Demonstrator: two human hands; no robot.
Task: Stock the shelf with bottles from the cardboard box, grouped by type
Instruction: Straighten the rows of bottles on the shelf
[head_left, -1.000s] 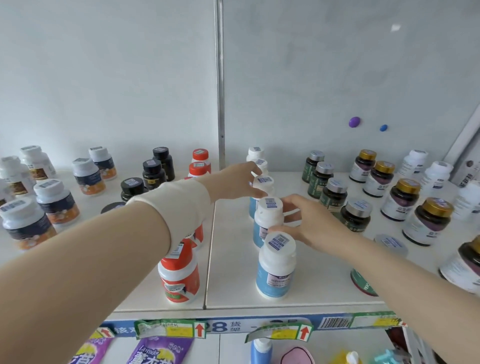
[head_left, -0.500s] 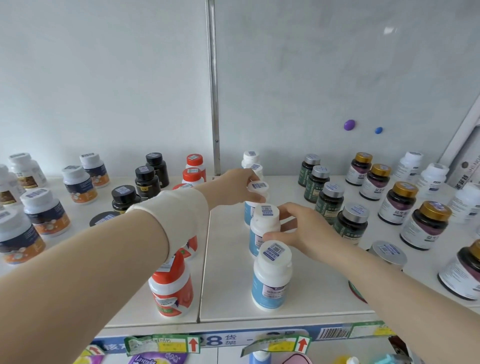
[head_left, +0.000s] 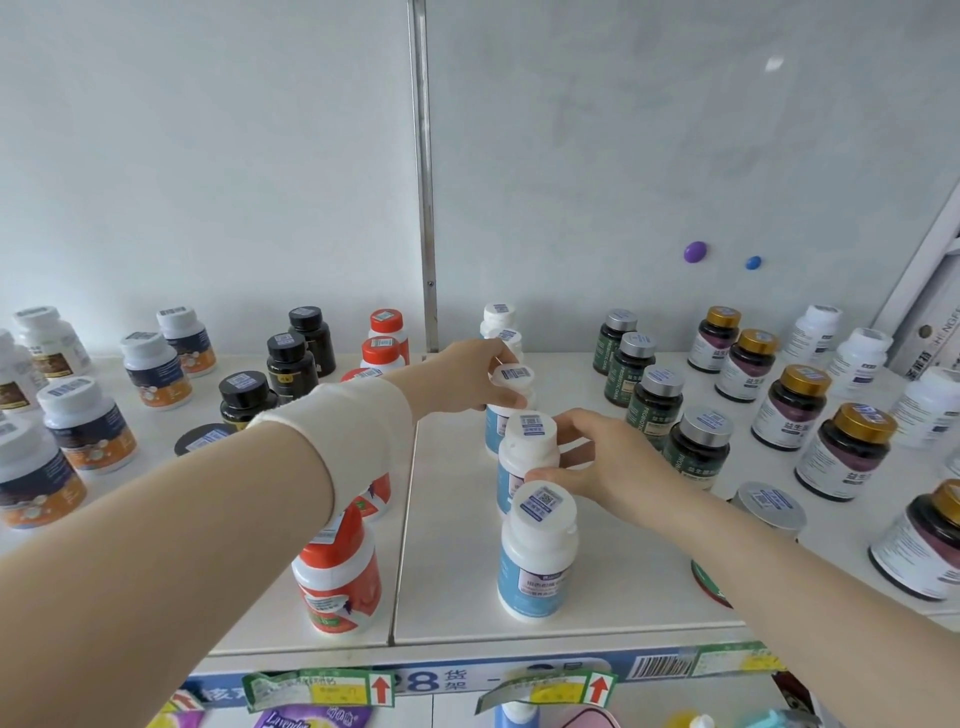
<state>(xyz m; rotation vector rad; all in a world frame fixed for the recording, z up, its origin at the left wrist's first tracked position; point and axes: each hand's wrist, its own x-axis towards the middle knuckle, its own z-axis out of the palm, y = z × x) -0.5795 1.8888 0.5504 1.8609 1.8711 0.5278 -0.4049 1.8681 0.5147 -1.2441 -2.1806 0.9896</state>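
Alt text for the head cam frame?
The left hand grips the third blue-label bottle in a front-to-back row on a white shelf; the right hand holds the second blue-label bottle. Rows of orange-capped bottles and silver-capped green bottles flank them.

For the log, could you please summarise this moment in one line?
left hand: grips third-from-front blue-label bottle | right hand: grips second-from-front blue-label bottle

A white shelf (head_left: 457, 597) in two panels holds upright pill bottles in rows running front to back. From left: white-capped bottles (head_left: 85, 423) with orange labels, black bottles (head_left: 291, 358), red-capped bottles (head_left: 337, 577), blue-label bottles (head_left: 537, 561) at the middle, dark green bottles (head_left: 654, 400) with silver caps, gold-capped bottles (head_left: 841, 447), and plain white bottles (head_left: 860, 358) at far right.
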